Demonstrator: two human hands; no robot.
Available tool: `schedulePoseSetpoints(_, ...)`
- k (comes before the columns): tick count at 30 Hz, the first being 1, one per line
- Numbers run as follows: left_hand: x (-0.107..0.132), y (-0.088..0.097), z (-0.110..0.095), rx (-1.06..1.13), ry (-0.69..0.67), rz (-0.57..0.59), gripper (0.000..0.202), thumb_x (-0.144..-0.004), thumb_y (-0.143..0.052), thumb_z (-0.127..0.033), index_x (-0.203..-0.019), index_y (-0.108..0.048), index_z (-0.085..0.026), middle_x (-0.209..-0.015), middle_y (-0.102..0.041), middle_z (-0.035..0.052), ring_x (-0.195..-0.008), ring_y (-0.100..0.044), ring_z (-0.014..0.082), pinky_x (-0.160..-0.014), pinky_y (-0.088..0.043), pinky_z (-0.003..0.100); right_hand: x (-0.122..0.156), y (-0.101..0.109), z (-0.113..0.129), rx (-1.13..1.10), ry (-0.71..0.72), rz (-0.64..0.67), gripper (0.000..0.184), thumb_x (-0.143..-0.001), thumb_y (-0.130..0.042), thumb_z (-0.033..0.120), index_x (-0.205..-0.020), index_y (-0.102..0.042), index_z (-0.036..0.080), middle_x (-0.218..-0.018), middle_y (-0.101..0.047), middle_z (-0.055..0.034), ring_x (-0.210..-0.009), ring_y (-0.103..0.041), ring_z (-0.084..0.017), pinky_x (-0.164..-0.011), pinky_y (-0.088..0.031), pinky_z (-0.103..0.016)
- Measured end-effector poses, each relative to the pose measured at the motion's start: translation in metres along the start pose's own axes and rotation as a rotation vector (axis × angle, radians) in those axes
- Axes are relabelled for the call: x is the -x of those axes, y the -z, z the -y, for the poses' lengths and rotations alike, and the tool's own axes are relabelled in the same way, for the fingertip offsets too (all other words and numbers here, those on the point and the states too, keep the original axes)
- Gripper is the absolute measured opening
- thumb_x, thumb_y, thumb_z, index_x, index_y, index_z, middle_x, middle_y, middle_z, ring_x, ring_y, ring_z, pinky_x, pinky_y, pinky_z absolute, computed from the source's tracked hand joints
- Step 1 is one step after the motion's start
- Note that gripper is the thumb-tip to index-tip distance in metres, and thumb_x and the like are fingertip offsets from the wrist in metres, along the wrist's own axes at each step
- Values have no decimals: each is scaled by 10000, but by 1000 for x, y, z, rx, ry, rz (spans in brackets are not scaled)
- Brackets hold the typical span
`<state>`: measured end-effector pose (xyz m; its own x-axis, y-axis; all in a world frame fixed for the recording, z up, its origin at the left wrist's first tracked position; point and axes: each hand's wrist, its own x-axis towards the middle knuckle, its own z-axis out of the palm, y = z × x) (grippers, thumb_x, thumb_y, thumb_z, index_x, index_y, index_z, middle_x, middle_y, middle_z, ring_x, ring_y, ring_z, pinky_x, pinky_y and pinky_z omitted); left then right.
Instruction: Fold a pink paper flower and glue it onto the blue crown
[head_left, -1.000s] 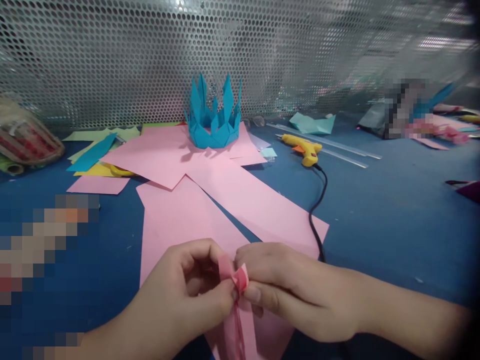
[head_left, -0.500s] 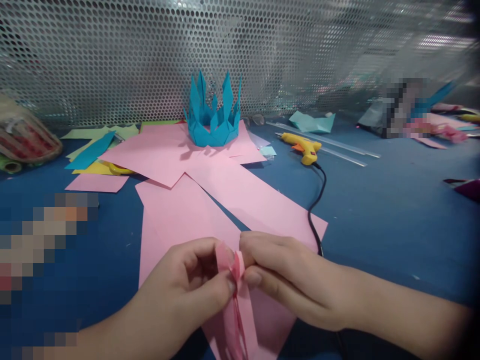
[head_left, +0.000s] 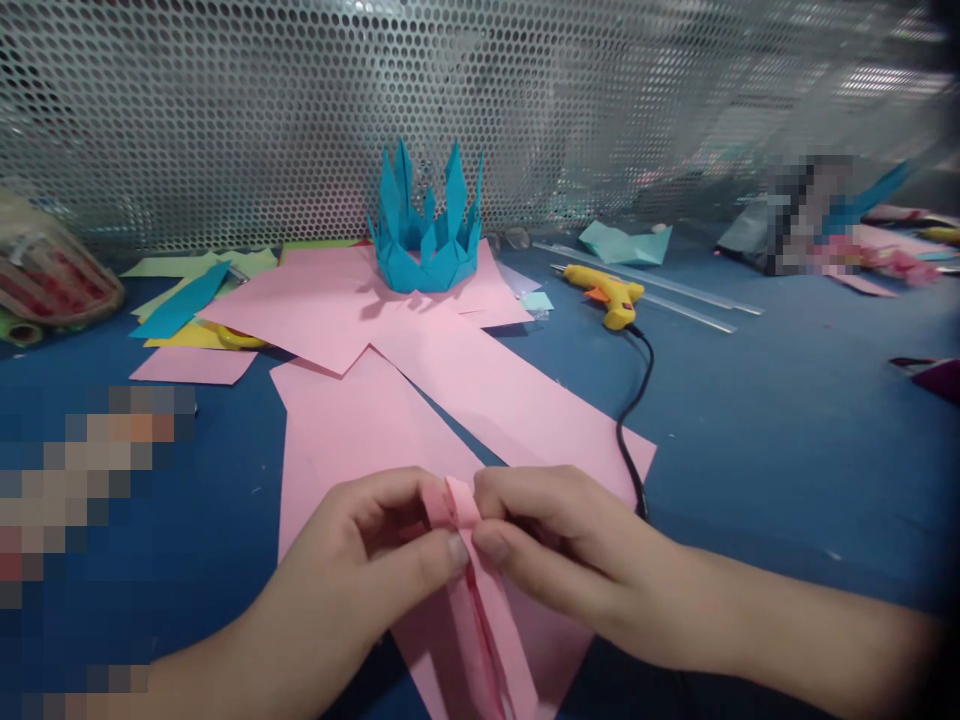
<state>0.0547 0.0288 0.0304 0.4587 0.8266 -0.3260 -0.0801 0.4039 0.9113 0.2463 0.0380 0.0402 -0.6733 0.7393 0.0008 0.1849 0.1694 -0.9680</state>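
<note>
With a narrow grip, the left hand (head_left: 352, 580) and right hand (head_left: 585, 550) hold the far end of a folded strip (head_left: 499, 615) above the sheets (head_left: 337, 430); the step appears to be folding, and the next move probably calls for even pressing.
</note>
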Motion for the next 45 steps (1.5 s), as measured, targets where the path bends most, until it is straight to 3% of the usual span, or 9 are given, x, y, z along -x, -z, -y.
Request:
schedulePoseSetpoints(5, 1, -1, 0, 13, -7, 37, 208, -777, -747, -293, -682, -591, -194, -707, -590, -36, -707, -540, 122, -708, -471, 215, 0, -2, 1, -135, -55, 21, 385, -991, -530, 438, -715, -390, 209, -658, -353, 71, -584, -312, -88, -516, -299, -203)
schedulePoseSetpoints(16, 1, -1, -2, 29, 3, 19, 189, -777, -758, -295, -686, -632, -189, -714, -599, -25, -750, -560, 142, -761, -482, 237, -3, -1, 1, -170, -101, 9, 388, -949, -619, 439, -700, -458, 189, -678, -389, 57, -634, -354, -93, -559, -312, -209)
schedulePoseSetpoints(22, 3, 1, -2, 41, 4, -19, 179, -706, -821, -229, -685, -647, -193, -694, -610, -38, -711, -560, 129, -724, -479, 217, -5, 0, 0, -246, -114, -10, 426, -937, -630, 463, -678, -433, 188, -669, -335, 65, -615, -309, -86, -541, -288, -209)
schedulePoseSetpoints(29, 1, 1, -3, 120, 11, 73, 180, -661, -830, -131, -745, -684, -194, -775, -694, -15, -775, -628, 137, -747, -503, 209, -2, -1, -1, -241, -132, -12, 525, -914, -550, 642, -683, -424, 187, -699, -386, 47, -651, -362, -100, -583, -316, -238)
schedulePoseSetpoints(38, 1, -3, -6, 125, 47, 11, 202, -639, -766, -7, -677, -652, -169, -671, -641, -62, -676, -607, 75, -644, -493, 129, -3, -4, -2, -76, 18, 2, 399, -985, -540, 457, -708, -423, 195, -666, -410, 54, -592, -361, -83, -527, -317, -210)
schedulePoseSetpoints(45, 0, -1, -7, 189, 41, 60, 207, -633, -836, -27, -729, -712, -163, -734, -690, -41, -725, -620, 87, -685, -518, 142, -1, -4, -3, -109, 8, 1, 404, -986, -522, 484, -719, -428, 197, -662, -416, 51, -584, -367, -83, -517, -317, -212)
